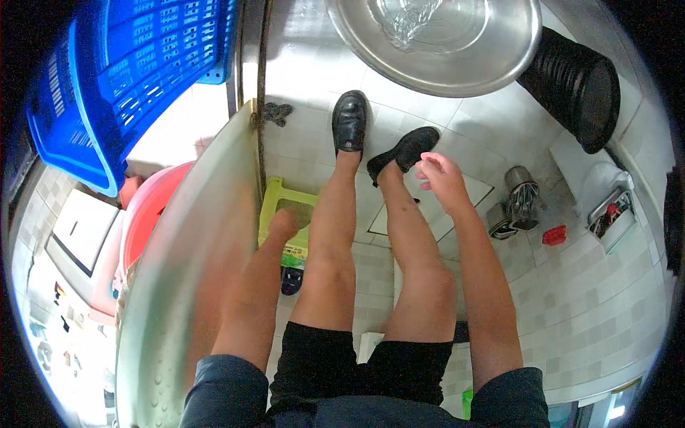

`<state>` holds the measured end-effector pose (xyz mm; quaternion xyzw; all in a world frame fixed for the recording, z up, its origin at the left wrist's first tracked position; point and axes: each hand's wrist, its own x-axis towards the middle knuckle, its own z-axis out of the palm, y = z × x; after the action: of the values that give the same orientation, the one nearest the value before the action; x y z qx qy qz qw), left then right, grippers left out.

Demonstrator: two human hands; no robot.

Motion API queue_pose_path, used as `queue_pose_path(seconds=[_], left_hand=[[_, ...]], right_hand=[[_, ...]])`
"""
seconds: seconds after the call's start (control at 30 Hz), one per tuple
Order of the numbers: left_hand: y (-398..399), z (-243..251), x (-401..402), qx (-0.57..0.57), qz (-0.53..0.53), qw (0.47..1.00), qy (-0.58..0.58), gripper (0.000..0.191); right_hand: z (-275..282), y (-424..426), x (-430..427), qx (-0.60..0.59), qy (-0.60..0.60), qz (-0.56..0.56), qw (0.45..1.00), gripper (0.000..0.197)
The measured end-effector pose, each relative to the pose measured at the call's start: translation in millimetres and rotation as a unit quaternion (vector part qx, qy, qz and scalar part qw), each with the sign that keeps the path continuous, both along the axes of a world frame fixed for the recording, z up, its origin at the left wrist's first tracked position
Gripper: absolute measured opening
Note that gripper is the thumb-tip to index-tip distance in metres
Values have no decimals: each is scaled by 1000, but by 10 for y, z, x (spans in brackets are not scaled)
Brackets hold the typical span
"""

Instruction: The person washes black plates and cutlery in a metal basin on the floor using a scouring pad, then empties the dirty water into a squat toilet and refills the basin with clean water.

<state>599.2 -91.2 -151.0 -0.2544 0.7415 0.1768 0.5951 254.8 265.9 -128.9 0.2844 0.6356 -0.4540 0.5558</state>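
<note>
My right hand (440, 176) hangs beside my right shin and shoe, its fingers loosely curled with nothing visible in them. My left hand (284, 224) is blurred and lowered over a yellow-green plastic stool (273, 200) by my left leg; its fingers do not show clearly. A large stainless steel basin (428, 85) with clear water in it stands ahead at the top of the view. Two black shoes (350, 120) are on my feet, on the tiled floor between the basin and the stool.
A translucent panel (176, 278) stands close on the left. Beyond it are a blue plastic crate (155, 69) and a red basin (147, 219). On the right are stacked black containers (580, 91), metal containers (522, 198), a red object (554, 235) and a holder with utensils (615, 219).
</note>
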Motion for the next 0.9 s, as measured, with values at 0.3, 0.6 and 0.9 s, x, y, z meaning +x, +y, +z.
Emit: queue_pose_path(seconds=[0.3, 0.6, 0.9], left_hand=[[429, 41, 156, 80, -112, 969, -207, 48], [445, -83, 268, 147, -226, 929, -255, 63], [609, -127, 288, 13, -143, 987, -79, 66]], right_hand=[[821, -264, -79, 6, 54, 69, 996, 33], [1379, -539, 40, 13, 49, -7, 999, 30], [933, -492, -308, -18, 56, -87, 994, 30]])
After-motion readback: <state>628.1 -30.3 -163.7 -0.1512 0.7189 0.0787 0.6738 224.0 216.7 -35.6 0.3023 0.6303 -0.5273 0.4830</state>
